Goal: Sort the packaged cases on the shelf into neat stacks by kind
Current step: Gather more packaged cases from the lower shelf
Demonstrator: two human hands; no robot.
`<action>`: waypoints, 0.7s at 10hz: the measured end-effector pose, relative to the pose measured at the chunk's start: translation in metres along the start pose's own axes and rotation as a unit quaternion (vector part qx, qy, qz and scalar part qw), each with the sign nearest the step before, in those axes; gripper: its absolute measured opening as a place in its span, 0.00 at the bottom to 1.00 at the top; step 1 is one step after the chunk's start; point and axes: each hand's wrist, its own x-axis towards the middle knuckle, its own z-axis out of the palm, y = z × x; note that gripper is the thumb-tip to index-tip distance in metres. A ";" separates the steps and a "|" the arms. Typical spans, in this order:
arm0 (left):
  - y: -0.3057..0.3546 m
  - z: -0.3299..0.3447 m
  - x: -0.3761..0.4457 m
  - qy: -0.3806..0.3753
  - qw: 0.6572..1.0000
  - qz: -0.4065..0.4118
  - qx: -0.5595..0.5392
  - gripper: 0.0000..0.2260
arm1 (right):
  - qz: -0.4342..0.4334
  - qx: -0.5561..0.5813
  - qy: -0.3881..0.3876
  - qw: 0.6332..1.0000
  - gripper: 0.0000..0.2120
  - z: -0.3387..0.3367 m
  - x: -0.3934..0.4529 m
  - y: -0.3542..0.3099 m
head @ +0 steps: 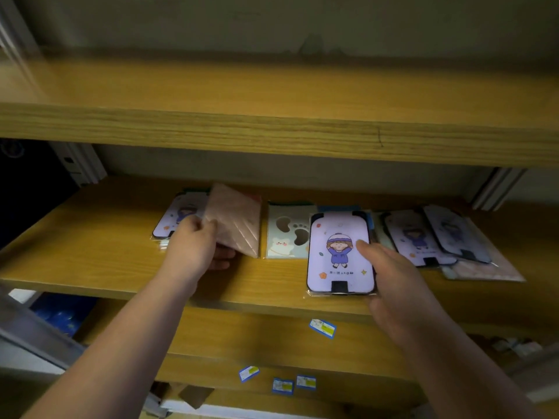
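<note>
Sorting packaged phone cases on a wooden shelf (90, 261), a person works with both bare hands at the middle tier. The left hand (193, 246), left of centre in the frame, has its thumb and fingers closed on the lower corner of a pink quilted case (234, 220), tilting it up off the board, apparently to carry it to its own kind. Behind that hand, a lilac cartoon-girl case (178, 216) lies flat, partly covered by the raised pink one.

At centre right, the right hand (393, 285) pinches another lilac girl case (338, 252) along its right edge, thumb on the printed face and fingers beneath, its near end overhanging the shelf's front lip; the hold looks suited to sliding it toward matching designs. Just left of it, and partly under it, rests a pale bear case (286, 234) with dark cut-out shapes.

Toward the right of the frame, two more girl cases (435, 237) overlap loosely at an angle, atop a pinkish packet (490, 272) whose design is too blurred to tell. Kinds remain mixed along the board, so the sorting appears only partly done. Small blue-and-yellow labels (322, 328) sit on the lower shelf edges.
</note>
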 end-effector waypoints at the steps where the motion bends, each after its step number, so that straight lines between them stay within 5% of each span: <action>1: -0.005 -0.001 -0.004 -0.006 0.999 0.002 -0.040 0.06 | -0.057 -0.007 -0.019 0.998 0.26 -0.009 -0.004 0.002; 2: -0.010 -0.009 -0.020 0.000 0.997 -0.006 -0.083 0.06 | -0.136 -0.008 0.016 0.991 0.05 -0.010 -0.018 0.002; 5: -0.011 0.003 -0.104 -0.100 0.984 -0.023 -0.144 0.03 | -0.148 -0.127 0.073 0.978 0.09 -0.053 -0.028 0.001; 7: -0.013 0.048 -0.158 -0.145 0.980 -0.013 -0.137 0.06 | -0.137 -0.109 0.078 0.981 0.09 -0.097 -0.046 -0.009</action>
